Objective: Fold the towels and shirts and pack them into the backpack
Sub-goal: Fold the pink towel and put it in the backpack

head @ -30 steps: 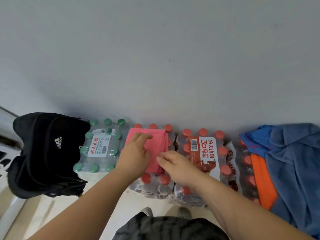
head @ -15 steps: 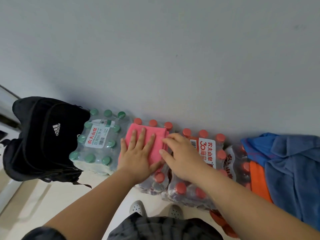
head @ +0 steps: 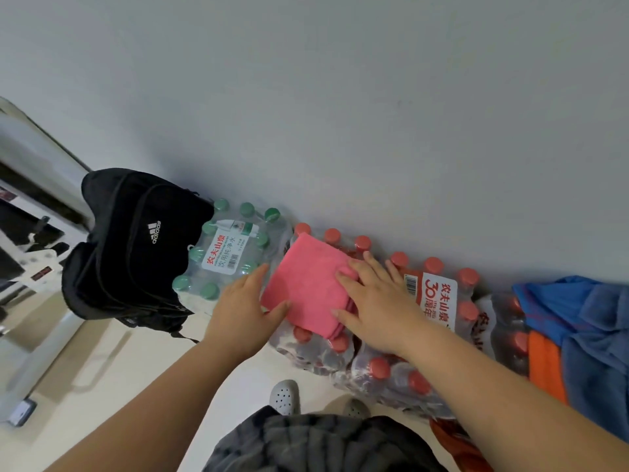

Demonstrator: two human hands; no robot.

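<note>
A folded pink towel [head: 308, 284] lies flat on a pack of red-capped water bottles [head: 326, 349]. My left hand [head: 243, 303] lies at the towel's left edge with straight fingers, its thumb touching the near-left corner. My right hand [head: 374, 301] lies flat on the towel's right edge, fingers spread. A black backpack [head: 132, 247] stands to the left, leaning on a pack of green-capped bottles [head: 231, 253]. Blue cloth [head: 585, 328] and an orange cloth [head: 544, 366] are piled at the far right.
More red-capped bottle packs [head: 439, 301] run along the grey wall [head: 340, 114] to the right. Pale floor [head: 112, 376] and my grey shoes [head: 284, 396] show below. White and dark furniture [head: 27, 212] stands at the far left.
My left hand slid off the top of the pink towel to its left edge. My right hand moved onto the right edge. The view has tilted.
</note>
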